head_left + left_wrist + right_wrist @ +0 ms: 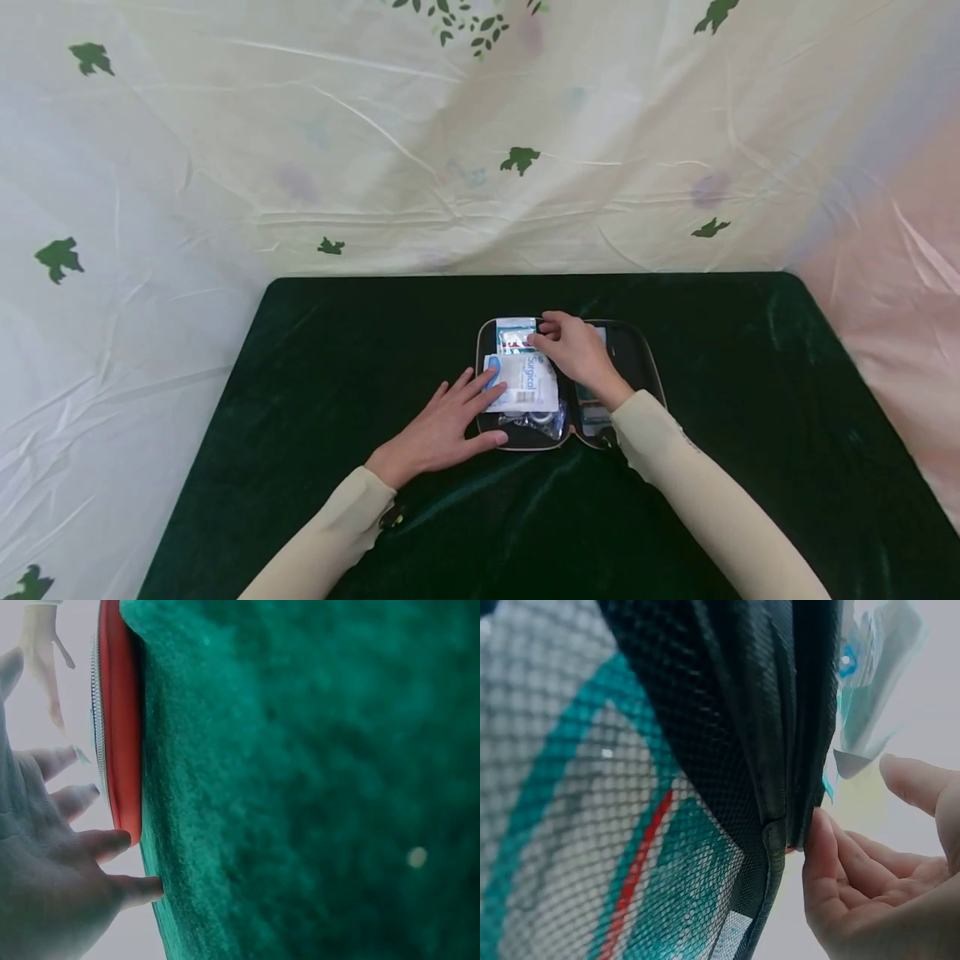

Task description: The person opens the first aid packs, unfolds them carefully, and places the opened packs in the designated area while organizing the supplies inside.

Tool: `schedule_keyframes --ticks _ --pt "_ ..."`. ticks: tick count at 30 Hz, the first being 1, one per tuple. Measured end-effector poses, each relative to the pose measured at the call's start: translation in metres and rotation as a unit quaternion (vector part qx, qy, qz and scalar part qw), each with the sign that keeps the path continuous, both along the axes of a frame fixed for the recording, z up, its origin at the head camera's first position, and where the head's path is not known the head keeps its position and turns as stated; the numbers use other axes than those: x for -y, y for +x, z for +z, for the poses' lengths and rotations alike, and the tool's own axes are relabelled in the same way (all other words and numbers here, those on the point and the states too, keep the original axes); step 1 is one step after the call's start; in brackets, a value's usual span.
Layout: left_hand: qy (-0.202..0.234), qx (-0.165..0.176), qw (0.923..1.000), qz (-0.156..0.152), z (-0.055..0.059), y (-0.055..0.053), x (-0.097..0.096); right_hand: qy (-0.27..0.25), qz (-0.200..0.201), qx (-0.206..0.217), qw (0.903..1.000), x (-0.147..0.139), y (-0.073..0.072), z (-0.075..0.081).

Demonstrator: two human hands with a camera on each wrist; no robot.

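Observation:
An unfolded zippered case (pixel 645 358) lies on the dark green cloth; its outside looks red in the left wrist view. A white packet printed "Surgical" (pixel 525 383) sits in its left half, overlapping a teal-and-white packet (pixel 516 337). My left hand (pixel 446 425) spreads its fingers over the case's left side, fingertips on the Surgical packet. My right hand (pixel 576 348) is at the top of the case, its thumb by the teal-and-white packet's right edge. In the right wrist view, bent fingers (pixel 821 847) meet the case's dark edge, with a gap up to the thumb.
Below the Surgical packet is a clear plastic bag (pixel 551 422) with small items. A mesh pocket (pixel 630 825) in the case's right half covers a teal, white and red packet. Green velvet cloth (pixel 360 333) covers the table, and a pale patterned curtain (pixel 420 167) hangs behind.

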State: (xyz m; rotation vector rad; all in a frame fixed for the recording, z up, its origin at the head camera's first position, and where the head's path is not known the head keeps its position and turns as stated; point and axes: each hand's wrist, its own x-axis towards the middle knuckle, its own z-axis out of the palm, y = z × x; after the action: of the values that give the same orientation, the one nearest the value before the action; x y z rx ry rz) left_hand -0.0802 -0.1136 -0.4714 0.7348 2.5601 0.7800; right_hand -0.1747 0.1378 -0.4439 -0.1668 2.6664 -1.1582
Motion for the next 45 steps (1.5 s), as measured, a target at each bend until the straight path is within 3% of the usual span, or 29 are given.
schedule_keyframes --ticks 16,27,45 --pt "0.003 -0.001 1.0 -0.001 -0.001 0.0 -0.003 0.054 -0.003 -0.021 0.9983 0.008 -0.013 -0.005" --pt "0.006 -0.008 0.9999 -0.007 0.0 -0.002 -0.004 -0.04 -0.044 -0.045 0.9972 -0.002 -0.011 -0.003" --pt "-0.001 0.006 1.0 0.006 -0.002 -0.002 -0.005 -0.13 -0.098 -0.1 0.9816 -0.021 -0.004 0.01"
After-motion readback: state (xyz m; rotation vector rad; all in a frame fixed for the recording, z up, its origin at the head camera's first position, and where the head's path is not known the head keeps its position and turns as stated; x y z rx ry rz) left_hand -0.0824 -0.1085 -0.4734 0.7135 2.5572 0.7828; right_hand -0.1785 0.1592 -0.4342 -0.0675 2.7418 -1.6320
